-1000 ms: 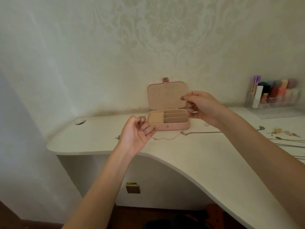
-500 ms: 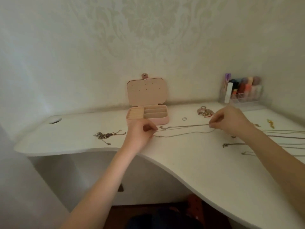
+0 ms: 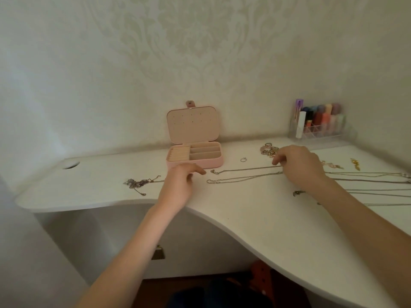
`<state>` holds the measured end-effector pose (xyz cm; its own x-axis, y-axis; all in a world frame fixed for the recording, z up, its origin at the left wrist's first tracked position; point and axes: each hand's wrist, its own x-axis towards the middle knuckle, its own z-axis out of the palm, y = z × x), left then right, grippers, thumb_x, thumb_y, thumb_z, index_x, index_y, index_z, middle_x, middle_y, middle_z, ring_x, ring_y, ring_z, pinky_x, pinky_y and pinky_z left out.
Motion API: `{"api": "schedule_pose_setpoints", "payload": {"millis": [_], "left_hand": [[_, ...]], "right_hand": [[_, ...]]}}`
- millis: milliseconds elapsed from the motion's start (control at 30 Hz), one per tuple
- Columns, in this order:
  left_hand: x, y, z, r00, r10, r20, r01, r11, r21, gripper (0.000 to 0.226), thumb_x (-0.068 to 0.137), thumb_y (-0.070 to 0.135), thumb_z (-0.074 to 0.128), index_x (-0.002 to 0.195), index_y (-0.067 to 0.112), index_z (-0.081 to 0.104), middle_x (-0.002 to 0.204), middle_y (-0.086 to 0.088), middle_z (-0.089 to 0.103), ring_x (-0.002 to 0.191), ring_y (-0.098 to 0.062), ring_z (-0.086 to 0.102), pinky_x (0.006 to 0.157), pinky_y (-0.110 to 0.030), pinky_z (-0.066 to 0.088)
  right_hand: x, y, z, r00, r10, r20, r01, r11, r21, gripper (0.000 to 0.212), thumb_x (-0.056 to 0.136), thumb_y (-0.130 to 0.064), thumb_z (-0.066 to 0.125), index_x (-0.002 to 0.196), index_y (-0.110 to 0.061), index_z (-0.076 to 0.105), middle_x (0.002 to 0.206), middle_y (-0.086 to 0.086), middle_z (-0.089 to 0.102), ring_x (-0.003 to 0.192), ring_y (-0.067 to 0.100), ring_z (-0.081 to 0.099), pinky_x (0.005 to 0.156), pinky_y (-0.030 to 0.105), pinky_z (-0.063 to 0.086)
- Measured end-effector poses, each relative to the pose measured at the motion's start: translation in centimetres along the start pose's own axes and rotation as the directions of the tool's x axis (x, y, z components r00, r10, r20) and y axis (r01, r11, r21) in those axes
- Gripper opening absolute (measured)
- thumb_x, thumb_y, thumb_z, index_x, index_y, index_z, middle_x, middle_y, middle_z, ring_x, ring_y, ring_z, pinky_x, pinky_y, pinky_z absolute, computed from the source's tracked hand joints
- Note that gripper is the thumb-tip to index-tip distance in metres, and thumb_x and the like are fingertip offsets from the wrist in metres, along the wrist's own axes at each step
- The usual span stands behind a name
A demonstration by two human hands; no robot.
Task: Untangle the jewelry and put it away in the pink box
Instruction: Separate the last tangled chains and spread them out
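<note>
A silver chain lies stretched in two strands on the white desk, between the hands and just in front of the open pink box. The left hand, fingers loosely bent and holding nothing, stops just short of the chain's clasp ends. The right hand rests curled fingers on the far end, though whether they pinch it I cannot tell.

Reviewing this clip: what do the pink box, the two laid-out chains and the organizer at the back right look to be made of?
Pink box: likely faux leather, matte, with a snap tab; beige lining looks velvety.
Chains: thin silver-toned metal, faintly glinting; alloy can't be told.
Organizer: clear hard plastic, probably acrylic, since the tubes show through its walls.
</note>
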<state>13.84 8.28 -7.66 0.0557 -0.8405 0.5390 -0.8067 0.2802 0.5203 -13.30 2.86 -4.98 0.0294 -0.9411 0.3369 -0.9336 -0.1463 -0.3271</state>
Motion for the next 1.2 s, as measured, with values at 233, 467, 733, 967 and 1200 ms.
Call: {"api": "schedule_pose_setpoints", "payload": {"millis": [233, 467, 733, 967, 1200], "left_hand": [[-1.2, -6.9, -8.4, 0.965, -0.248, -0.084, 0.262, 0.905, 0.334, 0.033, 0.084, -0.008, 0.056, 0.111, 0.006, 0.069, 0.12, -0.015, 0.064, 0.115, -0.031, 0.056, 0.099, -0.031, 0.039], [-1.1, -9.8, -8.6, 0.954, -0.299, -0.008, 0.29, 0.917, 0.273, 0.018, 0.085, 0.005, 0.066, 0.101, 0.004, 0.073, 0.104, -0.014, 0.07, 0.095, -0.028, 0.063, 0.084, -0.029, 0.043], [-0.3, -10.6, -7.3, 0.961, -0.276, -0.023, 0.277, 0.959, 0.06, 0.002, 0.087, 0.01, 0.065, 0.085, 0.01, 0.066, 0.082, 0.005, 0.053, 0.078, -0.01, 0.052, 0.067, -0.008, 0.035], [0.5, -10.9, -8.4, 0.929, -0.367, 0.039, 0.35, 0.844, -0.407, 0.016, 0.092, 0.021, 0.06, 0.081, 0.014, 0.068, 0.077, 0.009, 0.065, 0.073, -0.001, 0.057, 0.07, -0.015, 0.042], [1.2, -10.9, -7.9, 0.915, -0.37, 0.161, 0.401, 0.789, -0.466, 0.009, 0.09, 0.019, 0.063, 0.096, 0.013, 0.066, 0.087, -0.002, 0.073, 0.083, -0.009, 0.069, 0.08, -0.019, 0.049]], "right_hand": [[-1.2, -6.8, 2.4, 0.939, -0.327, 0.106, 0.321, 0.944, 0.073, 0.031, 0.094, -0.007, 0.047, 0.095, -0.026, 0.07, 0.106, -0.002, 0.063, 0.105, 0.02, 0.056, 0.089, 0.034, 0.037], [-2.7, -16.0, 5.1, 0.852, -0.51, 0.117, 0.449, 0.828, 0.335, 0.026, 0.095, -0.01, 0.049, 0.097, -0.021, 0.072, 0.111, 0.002, 0.067, 0.101, 0.022, 0.059, 0.087, 0.031, 0.043], [-0.8, -23.5, 10.0, 0.827, -0.544, 0.143, 0.347, 0.693, 0.632, 0.026, 0.089, -0.003, 0.057, 0.113, -0.007, 0.068, 0.112, 0.009, 0.068, 0.085, 0.01, 0.052, 0.078, 0.018, 0.038], [0.4, -24.6, 12.7, 0.859, -0.511, -0.002, 0.317, 0.531, 0.786, 0.01, 0.085, -0.011, 0.069, 0.091, -0.006, 0.075, 0.085, 0.007, 0.074, 0.075, 0.013, 0.063, 0.071, 0.02, 0.046], [1.6, -24.4, 12.4, 0.941, -0.336, 0.036, 0.073, 0.307, 0.949, 0.017, 0.092, -0.017, 0.062, 0.097, -0.007, 0.074, 0.08, -0.007, 0.069, 0.07, -0.002, 0.059, 0.069, 0.014, 0.048]]}}
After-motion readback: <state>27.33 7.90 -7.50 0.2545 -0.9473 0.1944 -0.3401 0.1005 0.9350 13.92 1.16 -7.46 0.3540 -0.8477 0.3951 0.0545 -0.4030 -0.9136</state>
